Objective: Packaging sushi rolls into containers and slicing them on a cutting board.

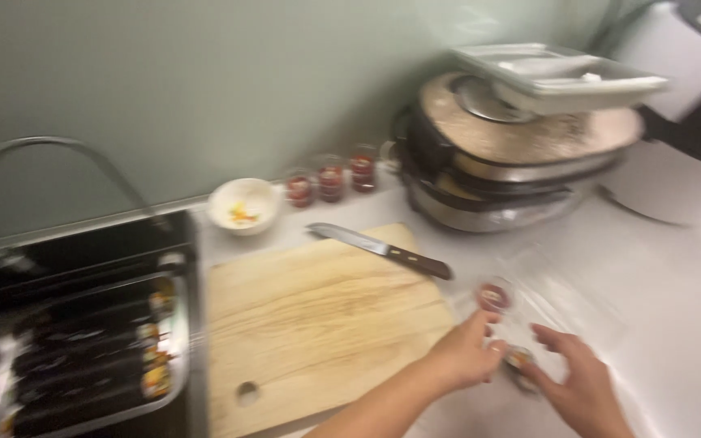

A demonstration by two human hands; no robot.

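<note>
Both forearms come in from the bottom edge, at about five o'clock of the frame, and the two hands meet over the pale counter [675, 324] just right of the wooden cutting board [318, 316]. The left hand [466, 353] is bent at the wrist with fingers curled inward toward a small round piece [519, 358], dark-rimmed with a coloured middle, which lies between the hands; its fingertips seem to touch the piece, though blur keeps me from telling whether it truly grips. The right hand [582, 381] is spread, fingers open and arched, its tips just beside the same piece at about three o'clock of it, not closed on anything. At twelve o'clock of the piece, near the left fingertips, stands a small clear cup [494, 297] with red contents. A knife [383, 250] with a dark handle lies across the board's far edge. At ten o'clock of the board sits a white bowl [242, 206], and to its right three more small red-filled cups [330, 182] line the wall. At nine o'clock of the board a metal tray [174, 341] holds long dark rolls [83, 365]. At one o'clock stacked pans [513, 162] carry a white compartment tray [561, 75].
</note>
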